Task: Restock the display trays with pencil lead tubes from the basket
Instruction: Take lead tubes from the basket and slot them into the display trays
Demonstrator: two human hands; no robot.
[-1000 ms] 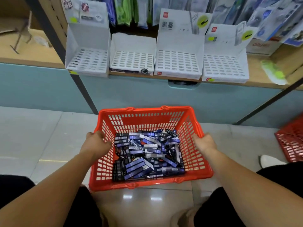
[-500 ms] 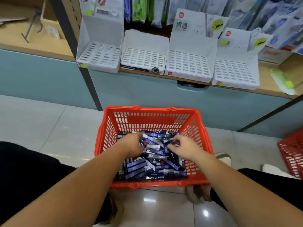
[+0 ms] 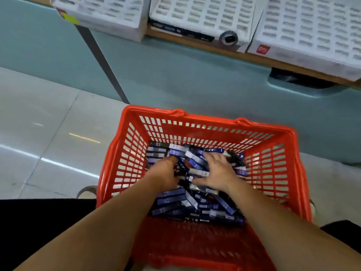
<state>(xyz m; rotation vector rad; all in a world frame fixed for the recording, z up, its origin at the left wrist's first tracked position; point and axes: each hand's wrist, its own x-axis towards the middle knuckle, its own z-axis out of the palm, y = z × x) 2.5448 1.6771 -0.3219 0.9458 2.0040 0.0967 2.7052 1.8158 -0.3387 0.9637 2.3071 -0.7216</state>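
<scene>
Beyond the basket (image 3: 269,173), up on the shelf (image 3: 195,41), three white trays (image 3: 203,16) are seen, and every slot in view looks bare. Nothing has been restocked yet, so the whole job is judged to lie ahead. On the floor (image 3: 48,124) the red basket is set, and its bottom is covered by a loose heap of blue and black tubes (image 3: 175,200). Inside the basket, over the heap's middle, both hands are planted. Right hand (image 3: 217,173): fingers are spread wide and laid flat on the tubes, nothing gripped. Left hand (image 3: 166,174), just beside it: fingers are dug down into the heap, and whether a tube is held cannot be told.
</scene>
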